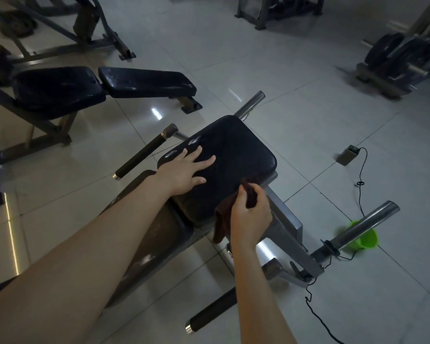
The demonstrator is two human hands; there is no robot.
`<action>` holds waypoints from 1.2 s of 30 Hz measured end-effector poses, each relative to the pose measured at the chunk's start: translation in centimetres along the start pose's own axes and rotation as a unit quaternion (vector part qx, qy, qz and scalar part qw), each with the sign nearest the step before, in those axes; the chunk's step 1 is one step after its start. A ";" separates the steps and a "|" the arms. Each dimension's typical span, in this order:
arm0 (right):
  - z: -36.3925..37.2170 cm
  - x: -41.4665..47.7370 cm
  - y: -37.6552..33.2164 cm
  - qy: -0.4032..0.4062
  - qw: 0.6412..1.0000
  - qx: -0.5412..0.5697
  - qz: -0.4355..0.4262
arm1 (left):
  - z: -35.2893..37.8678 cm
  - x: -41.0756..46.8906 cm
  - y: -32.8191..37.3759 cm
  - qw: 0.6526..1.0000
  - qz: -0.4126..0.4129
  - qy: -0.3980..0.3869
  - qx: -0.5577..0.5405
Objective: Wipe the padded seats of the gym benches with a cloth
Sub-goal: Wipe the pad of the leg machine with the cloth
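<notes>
Two hands meet the padded seat (236, 150); left hand (184, 173) lies flat, fingers spread; right hand (250, 216), at five o'clock, clenches a seemingly brown cloth (221, 224).

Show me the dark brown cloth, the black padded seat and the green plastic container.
dark brown cloth (221, 227), head view, hanging lower fold
black padded seat (246, 150), head view, bare top surface
green plastic container (366, 240), head view, side wall

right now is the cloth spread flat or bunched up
Bunched: the right hand grips the brown cloth in a wad at the edge of the seat, one end hanging.
</notes>
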State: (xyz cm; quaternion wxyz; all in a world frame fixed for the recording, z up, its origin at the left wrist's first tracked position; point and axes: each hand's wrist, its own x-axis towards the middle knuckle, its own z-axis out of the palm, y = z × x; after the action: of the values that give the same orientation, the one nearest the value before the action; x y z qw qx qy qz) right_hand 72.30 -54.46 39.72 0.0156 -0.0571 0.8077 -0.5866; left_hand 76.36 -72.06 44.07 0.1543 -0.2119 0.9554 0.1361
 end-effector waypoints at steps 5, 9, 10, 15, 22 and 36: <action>1.7 -6.3 1.5 -0.072 0.992 0.068 0.073 | 0.0 -0.1 0.1 1.000 0.000 -0.004 -0.009; 2.0 -6.2 1.1 -0.063 0.985 0.107 0.116 | 0.1 -0.1 0.0 1.000 0.001 -0.003 -0.013; 1.9 -5.3 0.7 -0.040 0.983 0.123 0.132 | 0.1 -0.1 0.0 1.000 0.001 -0.003 -0.014; 0.4 -0.9 -0.4 -0.053 0.971 0.173 0.158 | -0.1 -0.1 0.1 1.000 0.000 0.001 -0.013; 0.3 -0.5 0.1 -0.062 0.919 0.297 0.253 | 0.2 0.1 -0.1 1.000 0.003 0.001 -0.018; 1.7 -7.7 0.7 -0.095 0.909 0.212 0.347 | 0.4 0.1 0.0 1.000 0.003 -0.005 -0.025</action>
State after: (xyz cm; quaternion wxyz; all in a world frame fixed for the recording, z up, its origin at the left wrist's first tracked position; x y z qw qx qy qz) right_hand 80.07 -54.97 38.17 0.3068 0.1756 0.6276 -0.6937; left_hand 76.39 -71.99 43.72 0.1536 -0.2122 0.9514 0.1617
